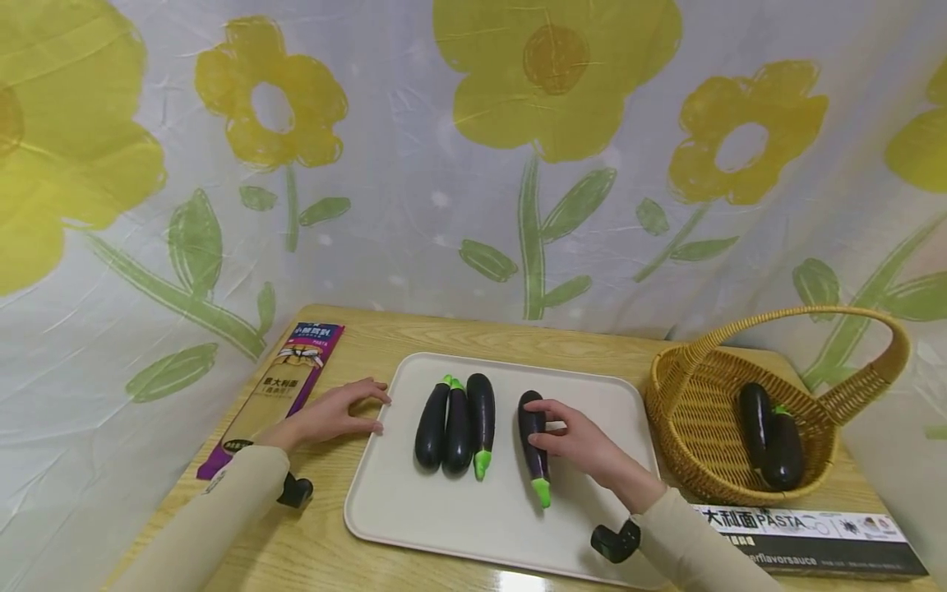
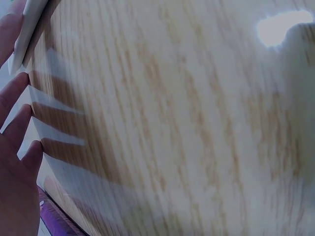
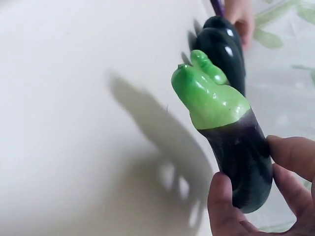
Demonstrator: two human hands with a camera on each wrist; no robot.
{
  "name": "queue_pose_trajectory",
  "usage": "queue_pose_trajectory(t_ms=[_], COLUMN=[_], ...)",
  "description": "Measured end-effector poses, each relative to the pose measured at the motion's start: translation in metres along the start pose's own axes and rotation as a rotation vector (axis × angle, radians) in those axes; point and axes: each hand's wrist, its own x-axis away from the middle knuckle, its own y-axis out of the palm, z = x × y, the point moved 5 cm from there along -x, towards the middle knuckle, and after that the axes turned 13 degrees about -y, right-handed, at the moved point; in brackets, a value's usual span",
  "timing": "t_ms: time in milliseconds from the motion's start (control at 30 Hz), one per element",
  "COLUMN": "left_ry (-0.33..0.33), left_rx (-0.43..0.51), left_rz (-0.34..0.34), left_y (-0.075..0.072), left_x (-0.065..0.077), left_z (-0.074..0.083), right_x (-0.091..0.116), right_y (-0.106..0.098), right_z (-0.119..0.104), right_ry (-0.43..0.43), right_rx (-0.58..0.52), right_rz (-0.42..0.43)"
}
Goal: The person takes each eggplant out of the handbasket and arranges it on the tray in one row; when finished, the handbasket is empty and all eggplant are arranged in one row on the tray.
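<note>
My right hand (image 1: 584, 442) pinches a dark purple eggplant (image 1: 536, 463) between thumb and fingers over the right half of a cream tray (image 1: 451, 518). The right wrist view shows its bright green stem cap (image 3: 216, 105) pointing away from the fingers, and a shadow on the tray beside it. Three more eggplants (image 1: 481, 411) lie side by side on the tray's left half, two with stems at the far end and one with its stem toward me. My left hand (image 1: 339, 413) holds nothing, its fingers loosely bent at the tray's left rim; the fingertips (image 2: 22, 78) are by the edge.
On the right stands a wicker basket (image 1: 676, 448) with a tall handle and two eggplants (image 1: 784, 452) inside. A black and white pasta box (image 1: 821, 547) lies in front of it. A purple pasta packet (image 1: 259, 399) lies left of the tray. Behind the wooden table (image 1: 370, 325) hangs a flowered curtain (image 1: 399, 205).
</note>
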Motion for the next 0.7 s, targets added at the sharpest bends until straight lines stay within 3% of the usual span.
queue_pose_trajectory(t_ms=[133,300,700], left_ry=[-0.001,0.001,-0.006], left_rx=[-0.005,-0.008,-0.011], left_rz=[0.001,-0.002,-0.004], left_y=[0.000,-0.001,-0.002], left_x=[0.000,0.000,0.002], left_z=[-0.001,0.001,0.004], right_x=[-0.019,-0.035,-0.045], right_y=[0.012,0.016,0.022], right_z=[0.003,0.006,0.011], right_ry=[-0.015,0.012,0.002], right_rx=[0.049,0.099,0.049], right_rz=[-0.003,0.053,0.016])
